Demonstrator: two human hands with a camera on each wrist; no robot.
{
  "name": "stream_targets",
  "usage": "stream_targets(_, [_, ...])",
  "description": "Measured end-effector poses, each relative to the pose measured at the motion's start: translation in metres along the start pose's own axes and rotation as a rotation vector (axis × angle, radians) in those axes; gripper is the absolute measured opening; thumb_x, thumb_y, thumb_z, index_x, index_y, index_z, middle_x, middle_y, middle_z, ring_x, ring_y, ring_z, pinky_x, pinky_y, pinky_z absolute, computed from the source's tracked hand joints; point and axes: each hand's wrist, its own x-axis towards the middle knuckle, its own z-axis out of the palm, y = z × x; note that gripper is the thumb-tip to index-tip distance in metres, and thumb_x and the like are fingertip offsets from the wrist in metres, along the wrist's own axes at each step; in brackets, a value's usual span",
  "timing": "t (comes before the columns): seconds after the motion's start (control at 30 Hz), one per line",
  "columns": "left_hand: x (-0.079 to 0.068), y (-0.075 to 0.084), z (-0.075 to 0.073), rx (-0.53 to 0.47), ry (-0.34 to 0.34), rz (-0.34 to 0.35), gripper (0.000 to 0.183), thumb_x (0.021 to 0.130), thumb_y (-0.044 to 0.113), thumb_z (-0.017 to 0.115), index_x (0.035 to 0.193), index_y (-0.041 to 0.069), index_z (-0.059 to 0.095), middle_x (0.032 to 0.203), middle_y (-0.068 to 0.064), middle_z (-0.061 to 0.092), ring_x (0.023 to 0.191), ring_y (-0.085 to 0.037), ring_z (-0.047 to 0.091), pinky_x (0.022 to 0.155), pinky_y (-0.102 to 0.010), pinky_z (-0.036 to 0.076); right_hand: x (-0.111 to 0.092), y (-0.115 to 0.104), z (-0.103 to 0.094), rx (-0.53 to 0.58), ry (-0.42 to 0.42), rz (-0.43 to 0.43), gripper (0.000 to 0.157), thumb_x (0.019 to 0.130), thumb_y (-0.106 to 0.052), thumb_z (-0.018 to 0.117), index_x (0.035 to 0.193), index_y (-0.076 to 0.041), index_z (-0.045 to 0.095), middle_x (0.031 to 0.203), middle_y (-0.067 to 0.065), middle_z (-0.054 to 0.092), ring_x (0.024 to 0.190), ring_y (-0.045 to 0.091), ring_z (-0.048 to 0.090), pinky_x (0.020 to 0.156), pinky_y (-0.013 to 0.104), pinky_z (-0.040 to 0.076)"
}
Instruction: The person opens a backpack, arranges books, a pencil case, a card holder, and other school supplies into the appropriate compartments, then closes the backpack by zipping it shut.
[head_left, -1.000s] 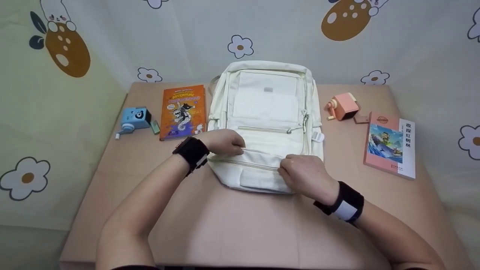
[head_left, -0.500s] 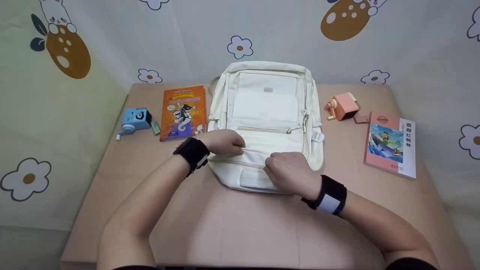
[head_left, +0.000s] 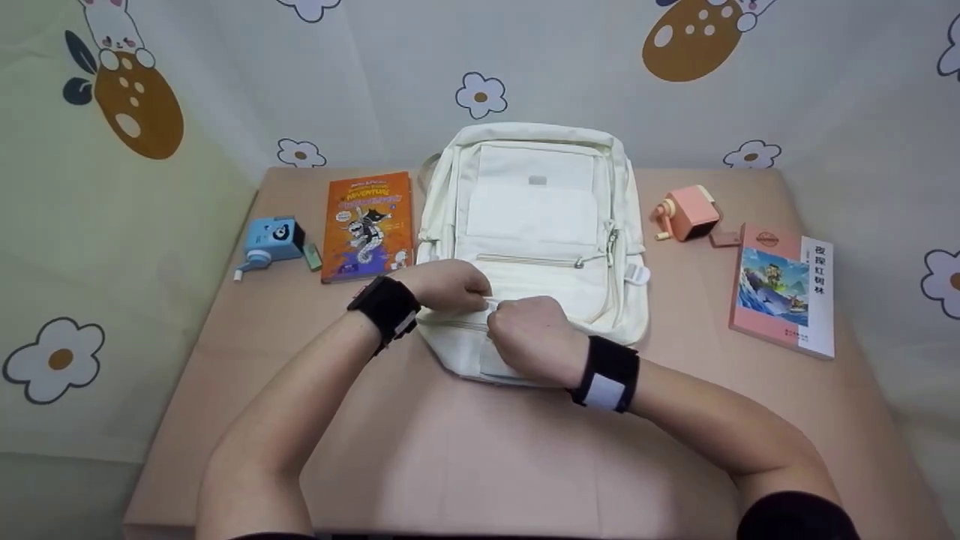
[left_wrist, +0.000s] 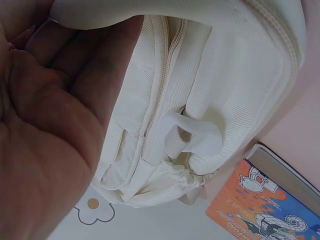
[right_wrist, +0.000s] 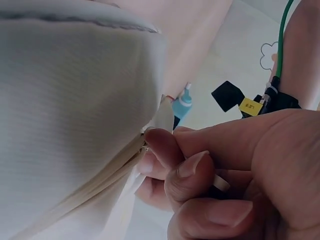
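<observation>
A cream backpack (head_left: 536, 210) lies on the table with its top toward the patterned cloth. My left hand (head_left: 450, 285) grips the fabric at its lower left, and the left wrist view shows the curled fingers (left_wrist: 107, 70) under a fold of that fabric. Close beside it, my right hand (head_left: 536, 334) is at the lower zipper (head_left: 457, 324). In the right wrist view its thumb and forefinger pinch at the zipper's slider, and the pale end of the zipper pull (right_wrist: 221, 184) sticks out between the fingers. The slider itself is mostly hidden.
Left of the backpack are an orange book (head_left: 367, 225), a blue crank pencil sharpener (head_left: 271, 238) and a small green block (head_left: 313, 257). To its right stand a pink crank sharpener (head_left: 688, 212), a small pink block (head_left: 725, 239) and a pink-and-white book (head_left: 780, 292).
My right hand has slid left along the lower zipper, from the backpack's right side to close by the left hand. The left hand keeps its grip in place.
</observation>
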Motion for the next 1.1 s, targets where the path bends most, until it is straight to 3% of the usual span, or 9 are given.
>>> stream_targets(0.17, [0.0, 0.002, 0.0, -0.004, -0.001, 0.006, 0.016, 0.101, 0.016, 0.061, 0.094, 0.005, 0.07, 0.082, 0.0, 0.057, 0.076, -0.017, 0.051, 0.075, -0.034, 0.042, 0.004, -0.002, 0.002, -0.035, 0.005, 0.007, 0.025, 0.087, -0.011, 0.066, 0.064, -0.012, 0.057, 0.058, 0.002, 0.053, 0.049, 0.023, 0.055, 0.036, 0.042, 0.042])
stream_targets(0.3, [0.0, 0.002, 0.001, -0.015, 0.002, 0.003, 0.017, 0.102, 0.016, 0.06, 0.094, 0.005, 0.069, 0.081, 0.0, 0.056, 0.076, -0.016, 0.05, 0.075, -0.034, 0.042, 0.001, 0.006, -0.004, 0.035, 0.005, 0.054, 0.03, 0.092, -0.019, 0.066, 0.064, -0.013, 0.057, 0.061, 0.001, 0.053, 0.05, 0.022, 0.054, 0.038, 0.041, 0.041])
stream_targets(0.53, [0.001, -0.002, 0.004, -0.015, 0.025, 0.015, 0.017, 0.1, 0.016, 0.061, 0.085, 0.008, 0.063, 0.077, 0.003, 0.051, 0.074, -0.015, 0.049, 0.072, -0.033, 0.04, -0.022, 0.048, -0.029, 0.177, 0.06, 0.116, 0.026, 0.097, -0.034, 0.07, 0.094, -0.009, 0.075, 0.081, 0.003, 0.067, 0.071, 0.024, 0.063, 0.062, 0.043, 0.05])
stream_targets(0.67, [0.0, -0.002, 0.005, -0.007, 0.029, 0.009, 0.018, 0.101, 0.017, 0.061, 0.086, 0.008, 0.064, 0.077, 0.002, 0.052, 0.074, -0.016, 0.049, 0.073, -0.034, 0.041, -0.048, 0.075, -0.026, 0.25, -0.02, 0.14, 0.034, 0.096, -0.036, 0.071, 0.111, -0.006, 0.073, 0.101, 0.009, 0.072, 0.092, 0.03, 0.068, 0.083, 0.049, 0.052])
stream_targets(0.8, [-0.001, -0.001, 0.005, 0.003, 0.03, 0.014, 0.018, 0.101, 0.018, 0.061, 0.085, 0.008, 0.063, 0.077, 0.001, 0.052, 0.074, -0.017, 0.049, 0.073, -0.035, 0.041, -0.075, 0.092, -0.01, 0.338, -0.139, 0.152, 0.044, 0.092, -0.033, 0.077, 0.124, -0.003, 0.069, 0.114, 0.011, 0.071, 0.105, 0.03, 0.067, 0.091, 0.049, 0.051])
stream_targets(0.9, [-0.002, -0.002, 0.005, -0.007, 0.035, 0.009, 0.017, 0.101, 0.018, 0.061, 0.087, 0.008, 0.064, 0.078, 0.001, 0.053, 0.074, -0.017, 0.05, 0.073, -0.035, 0.041, -0.089, 0.096, 0.003, 0.386, -0.157, 0.155, 0.04, 0.089, -0.027, 0.079, 0.12, -0.005, 0.07, 0.111, 0.008, 0.07, 0.104, 0.026, 0.065, 0.089, 0.045, 0.052])
stream_targets(1.1, [-0.002, -0.001, 0.008, -0.013, 0.052, -0.002, 0.017, 0.101, 0.019, 0.061, 0.088, 0.008, 0.066, 0.078, 0.001, 0.054, 0.074, -0.017, 0.05, 0.073, -0.035, 0.042, -0.092, 0.093, 0.017, 0.428, -0.061, 0.177, 0.015, 0.088, -0.021, 0.081, 0.092, -0.011, 0.07, 0.096, -0.002, 0.063, 0.089, 0.017, 0.057, 0.077, 0.036, 0.049])
